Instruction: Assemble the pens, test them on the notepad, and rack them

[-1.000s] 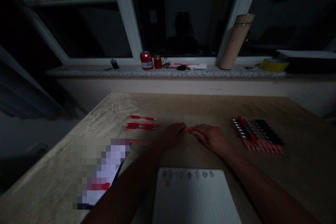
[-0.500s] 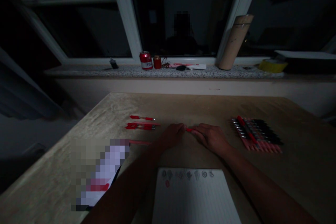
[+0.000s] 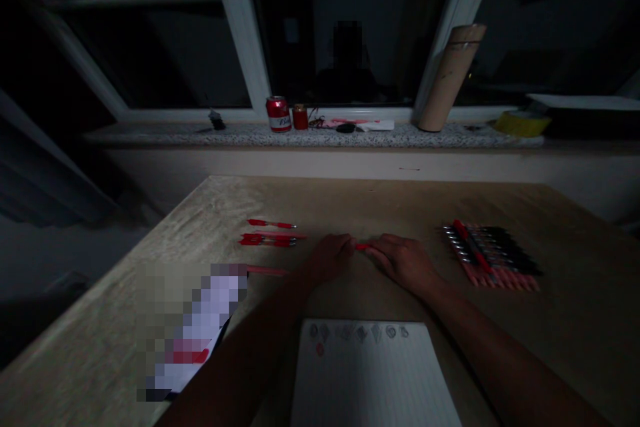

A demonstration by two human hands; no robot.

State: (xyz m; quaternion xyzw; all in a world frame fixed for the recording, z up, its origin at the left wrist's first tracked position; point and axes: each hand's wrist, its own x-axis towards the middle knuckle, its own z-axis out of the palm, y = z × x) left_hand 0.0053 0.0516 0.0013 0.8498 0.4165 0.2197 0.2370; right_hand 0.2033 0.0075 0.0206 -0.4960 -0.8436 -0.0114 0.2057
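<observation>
Between my two hands, above the middle of the table, is a small red pen part (image 3: 361,247). My left hand (image 3: 334,255) is closed at its left end, and my right hand (image 3: 400,257) grips the other end. The fingers hide most of the piece. Left of my hands lie several red pens (image 3: 269,240), with one more red pen (image 3: 271,224) just beyond them. To the right, a row of black-and-pink pens (image 3: 495,257) lies side by side, a red pen (image 3: 472,246) resting across it. A lined notepad (image 3: 373,373) with small scribbles lies below my hands.
At the left, a partly blurred white packet (image 3: 213,310) lies by my left forearm, a pink stick (image 3: 267,271) beyond it. On the windowsill (image 3: 240,135) stand a red can (image 3: 279,114), a small red jar (image 3: 300,117), a tall tube (image 3: 450,80) and a yellow tape roll (image 3: 523,124).
Both hands keep nearly the same place and grip on the red piece. The view has shifted very slightly.
</observation>
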